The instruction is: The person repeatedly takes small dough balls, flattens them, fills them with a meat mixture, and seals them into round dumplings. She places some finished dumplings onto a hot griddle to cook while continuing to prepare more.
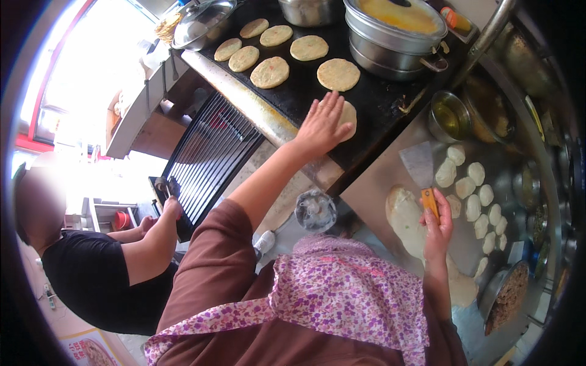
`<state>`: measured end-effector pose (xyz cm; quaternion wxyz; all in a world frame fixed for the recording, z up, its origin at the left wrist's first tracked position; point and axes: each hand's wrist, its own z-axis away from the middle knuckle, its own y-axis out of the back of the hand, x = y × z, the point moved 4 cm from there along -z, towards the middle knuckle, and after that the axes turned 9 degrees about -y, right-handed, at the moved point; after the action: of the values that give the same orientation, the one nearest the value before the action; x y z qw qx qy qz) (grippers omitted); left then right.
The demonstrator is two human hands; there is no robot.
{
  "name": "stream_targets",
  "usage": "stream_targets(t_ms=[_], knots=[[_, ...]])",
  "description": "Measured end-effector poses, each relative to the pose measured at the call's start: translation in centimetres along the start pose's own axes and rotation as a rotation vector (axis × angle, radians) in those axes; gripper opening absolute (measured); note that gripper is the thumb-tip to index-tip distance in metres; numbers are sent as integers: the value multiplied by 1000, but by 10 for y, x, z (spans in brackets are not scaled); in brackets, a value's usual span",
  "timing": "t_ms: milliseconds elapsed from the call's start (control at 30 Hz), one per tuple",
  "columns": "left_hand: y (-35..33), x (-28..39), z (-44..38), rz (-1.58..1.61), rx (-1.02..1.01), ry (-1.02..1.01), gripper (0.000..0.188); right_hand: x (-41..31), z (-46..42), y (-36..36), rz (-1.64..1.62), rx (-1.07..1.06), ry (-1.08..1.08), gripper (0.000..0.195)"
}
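Note:
My left hand [322,124] lies with its fingers apart over a pale round flatbread [349,118] near the front of the black griddle [297,98]; the hand hides part of the bread. Beyond it are several more round flatbreads [338,74], some with green and orange bits. In my right hand [438,228] is the wooden handle of a metal scraper [417,161], its blade pointing away from me above the metal worktop. Beside and under that hand stretches a long piece of dough [404,219]. Several small dough pieces [465,187] lie to its right.
Metal pots [387,55] and a domed lid [203,23] stand on the griddle. A bowl of yellow oil [451,116] and a bowl of brown filling [506,297] are at the right. A co-worker in black [100,274] stands at the left by a slatted rack [215,151].

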<state>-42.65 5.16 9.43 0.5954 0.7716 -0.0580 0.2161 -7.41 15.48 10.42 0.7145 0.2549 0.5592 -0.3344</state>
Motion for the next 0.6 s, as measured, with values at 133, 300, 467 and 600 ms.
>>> stream_targets(t_ms=[133, 300, 467, 600], knots=[[28, -24, 14, 18, 179, 71, 63, -29, -8, -29, -57, -12, 20, 44], [49, -92, 28, -18, 371, 182, 56, -77, -66, -99, 10, -290, -84, 43], [60, -146, 10, -107, 255, 366, 59, -97, -163, -164, 57, -498, -232, 36], [66, -153, -2, -92, 178, 438, 62, -78, -217, -205, 155, -643, -472, 36]])
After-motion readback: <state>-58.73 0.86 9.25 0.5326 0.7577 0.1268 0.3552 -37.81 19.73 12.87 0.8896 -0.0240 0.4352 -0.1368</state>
